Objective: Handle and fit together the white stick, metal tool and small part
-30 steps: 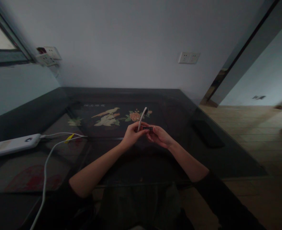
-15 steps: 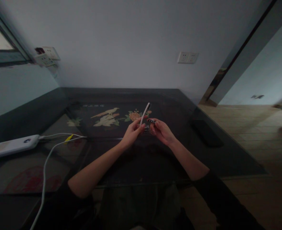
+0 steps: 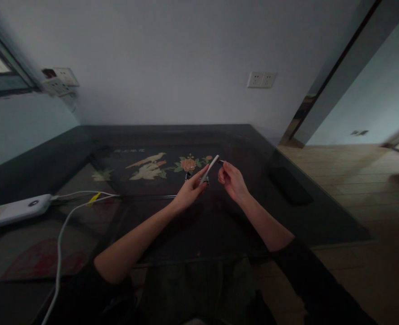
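A slim pale object [image 3: 209, 169] leans rightward, edge-on, in the left fingers [image 3: 199, 173] above the table [image 3: 226, 234], its upper end just beside a small dark piece [image 3: 221, 162] pinched in the right fingers [image 3: 227, 169].

From here I read the table [image 3: 220, 230] as glossy, glass or lacquer, I can't tell which. The held strip [image 3: 209, 169], box [image 3: 13, 211] and cable [image 3: 59, 253] look like smooth plastic to me; the wall [image 3: 159, 58] is matt, the floor [image 3: 341, 180] wood-look planking, the sleeve [image 3: 317, 280] dull cloth.
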`<state>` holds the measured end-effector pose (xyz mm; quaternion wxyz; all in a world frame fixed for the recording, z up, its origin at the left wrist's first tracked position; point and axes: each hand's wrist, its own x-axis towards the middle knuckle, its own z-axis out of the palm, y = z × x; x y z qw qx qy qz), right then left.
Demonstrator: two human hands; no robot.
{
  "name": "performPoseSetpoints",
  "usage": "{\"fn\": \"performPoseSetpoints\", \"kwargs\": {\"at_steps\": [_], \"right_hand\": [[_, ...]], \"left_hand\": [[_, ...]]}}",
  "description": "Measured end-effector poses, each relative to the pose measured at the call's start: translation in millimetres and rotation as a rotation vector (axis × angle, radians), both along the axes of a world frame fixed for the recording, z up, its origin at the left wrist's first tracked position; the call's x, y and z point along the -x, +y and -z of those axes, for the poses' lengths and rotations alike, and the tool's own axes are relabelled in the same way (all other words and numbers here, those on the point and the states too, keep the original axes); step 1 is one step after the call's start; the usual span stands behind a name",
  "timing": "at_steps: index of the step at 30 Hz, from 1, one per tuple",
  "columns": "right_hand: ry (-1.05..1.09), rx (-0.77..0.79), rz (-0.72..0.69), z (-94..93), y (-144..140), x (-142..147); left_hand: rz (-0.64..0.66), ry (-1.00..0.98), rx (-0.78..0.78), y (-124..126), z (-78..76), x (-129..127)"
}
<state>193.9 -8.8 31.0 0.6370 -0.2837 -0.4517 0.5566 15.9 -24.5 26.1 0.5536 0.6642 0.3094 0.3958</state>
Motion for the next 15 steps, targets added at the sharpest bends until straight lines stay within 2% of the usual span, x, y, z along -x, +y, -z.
{"fn": "performPoseSetpoints", "kwargs": {"at_steps": [9, 15], "right_hand": [[-0.002, 0.012, -0.011, -1.0, -2.1, 1.1], [-0.040, 0.035, 0.036, 0.0, -1.2, 0.7]], "left_hand": [[-0.022, 0.063, -0.012, 1.6, 2.9, 0.2], [-0.024, 0.087, -0.042, -1.0, 5.3, -1.7]]}}
